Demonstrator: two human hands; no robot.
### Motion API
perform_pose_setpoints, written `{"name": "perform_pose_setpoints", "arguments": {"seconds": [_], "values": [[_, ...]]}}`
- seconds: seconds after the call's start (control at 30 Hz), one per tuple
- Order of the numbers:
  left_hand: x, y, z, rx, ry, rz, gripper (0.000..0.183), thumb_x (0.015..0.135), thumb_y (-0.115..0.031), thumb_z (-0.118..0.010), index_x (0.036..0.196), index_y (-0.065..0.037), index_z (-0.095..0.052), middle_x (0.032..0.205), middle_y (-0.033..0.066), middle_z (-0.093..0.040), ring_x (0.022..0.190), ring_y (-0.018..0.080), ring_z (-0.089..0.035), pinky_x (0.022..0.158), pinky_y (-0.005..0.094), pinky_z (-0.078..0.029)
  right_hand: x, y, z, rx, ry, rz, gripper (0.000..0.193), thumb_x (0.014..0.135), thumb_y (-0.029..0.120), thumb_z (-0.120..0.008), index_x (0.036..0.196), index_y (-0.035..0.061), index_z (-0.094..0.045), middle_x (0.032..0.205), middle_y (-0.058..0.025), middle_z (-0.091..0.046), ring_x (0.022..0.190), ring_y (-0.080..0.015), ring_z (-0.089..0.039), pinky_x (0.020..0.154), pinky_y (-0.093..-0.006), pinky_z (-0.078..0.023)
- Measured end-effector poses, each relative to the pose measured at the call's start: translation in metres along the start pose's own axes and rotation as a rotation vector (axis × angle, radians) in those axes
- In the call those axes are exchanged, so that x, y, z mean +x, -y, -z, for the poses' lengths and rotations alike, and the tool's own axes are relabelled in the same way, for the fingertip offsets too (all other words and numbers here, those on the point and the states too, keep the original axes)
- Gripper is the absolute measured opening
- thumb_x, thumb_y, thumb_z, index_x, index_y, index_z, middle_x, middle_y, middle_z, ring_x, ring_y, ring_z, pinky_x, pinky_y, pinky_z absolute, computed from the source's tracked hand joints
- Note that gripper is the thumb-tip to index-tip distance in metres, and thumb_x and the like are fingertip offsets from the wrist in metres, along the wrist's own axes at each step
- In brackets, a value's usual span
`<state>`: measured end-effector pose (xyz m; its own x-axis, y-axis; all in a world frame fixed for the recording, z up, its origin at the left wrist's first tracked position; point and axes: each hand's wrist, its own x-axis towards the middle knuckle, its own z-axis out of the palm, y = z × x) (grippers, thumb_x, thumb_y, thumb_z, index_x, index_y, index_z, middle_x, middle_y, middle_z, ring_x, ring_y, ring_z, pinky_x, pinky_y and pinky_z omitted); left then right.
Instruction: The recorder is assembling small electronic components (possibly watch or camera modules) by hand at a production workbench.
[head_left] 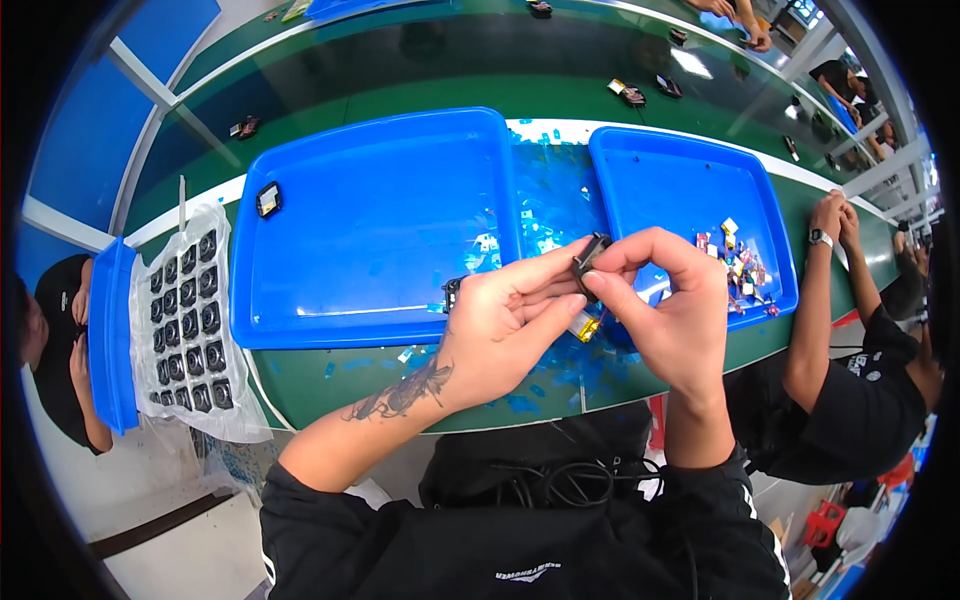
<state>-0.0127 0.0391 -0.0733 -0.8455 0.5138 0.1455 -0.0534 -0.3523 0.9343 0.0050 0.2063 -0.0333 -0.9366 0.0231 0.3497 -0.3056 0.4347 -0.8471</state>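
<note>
Above the gap between two blue trays, my left hand (pixel 510 325) and my right hand (pixel 668 305) meet at a small black plastic casing (pixel 592 258). The left fingers are closed round its lower side, while the right thumb and fingertips pinch it from the right. A small yellow and silver piece, like a battery pack (pixel 584 326), shows just under the left thumb; whether it joins the casing is hidden. Behind my left wrist, another black part (pixel 452 294) lies partly covered at the edge of the left blue tray (pixel 370 335).
A black-framed part (pixel 269 200) lies in the left tray. The right blue tray (pixel 690 150) holds several small coloured pieces (pixel 740 268). Black parts fill a white moulded tray (pixel 185 320) at left. Blue scraps (pixel 545 210) litter the bench. Co-workers sit on both sides; a conveyor (pixel 430 60) runs beyond.
</note>
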Motion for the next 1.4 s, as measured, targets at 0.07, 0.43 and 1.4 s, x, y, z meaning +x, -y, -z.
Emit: {"name": "perform_pose_setpoints", "arguments": {"seconds": [0.07, 0.43, 1.4], "values": [[0.001, 0.001, 0.0, -0.021, 0.015, -0.015, 0.044, 0.094, 0.007, -0.052, 0.138, 0.008, -0.044, 0.13, 0.0185, -0.057, 0.119, 0.0222, -0.057, 0.103, 0.0333, -0.048, -0.004, 0.001, -0.003, -0.028, -0.028, 0.017, 0.009, 0.076, -0.001, -0.075, 0.082, -0.0006, -0.069, 0.074, -0.0049, -0.068, 0.062, -0.0114, -0.058, 0.06, -0.0262, -0.048], [-0.003, -0.006, 0.0, -0.027, 0.085, -0.03, 0.042, 0.098, 0.001, -0.051, 0.139, 0.008, -0.044, 0.129, 0.0146, -0.058, 0.116, 0.0166, -0.057, 0.099, 0.0303, -0.048, -0.007, 0.011, -0.004, -0.08, -0.13, 0.117, 0.027, 0.068, -0.001, -0.079, 0.07, 0.0047, -0.053, 0.066, -0.0025, -0.052, 0.061, -0.0142, -0.047, 0.058, -0.0276, -0.038], [0.004, -0.007, 0.009, 0.686, 0.009, -0.376, 0.027, 0.08, 0.008, -0.07, 0.104, -0.002, -0.073, 0.109, 0.0131, -0.066, 0.092, 0.0198, -0.069, 0.079, 0.0274, -0.057, -0.022, -0.015, 0.03, 0.599, 0.193, -0.31, 0.014, 0.088, -0.002, -0.065, 0.101, -0.0067, -0.063, 0.096, -0.0094, -0.067, 0.088, -0.0122, -0.065, 0.077, -0.0246, -0.055]]}}
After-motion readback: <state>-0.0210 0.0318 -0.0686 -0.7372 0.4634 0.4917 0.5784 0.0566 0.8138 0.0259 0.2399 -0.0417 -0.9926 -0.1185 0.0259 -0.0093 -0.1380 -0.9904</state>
